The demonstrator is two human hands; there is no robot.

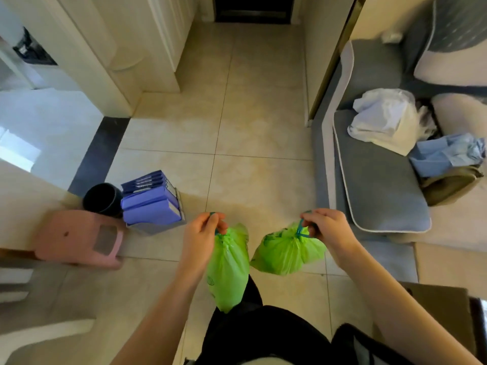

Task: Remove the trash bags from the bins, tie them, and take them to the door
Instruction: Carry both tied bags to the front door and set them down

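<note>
Carrying two tied green trash bags over the tiled floor, well short of the dark door at the far end of the hallway. Left hand curled round the drawstring of the left bag; right hand pinching the blue drawstring of the right bag. Both hanging clear, apparently not touching each other. Nearby, left: pink stool, dark bin, purple boxes.

A beige tiled floor carries a pink stool at the left, tipped on its side. Just behind the stool stands a dark round bin, beside a box of purple folders. A grey sofa stands at the right.
</note>
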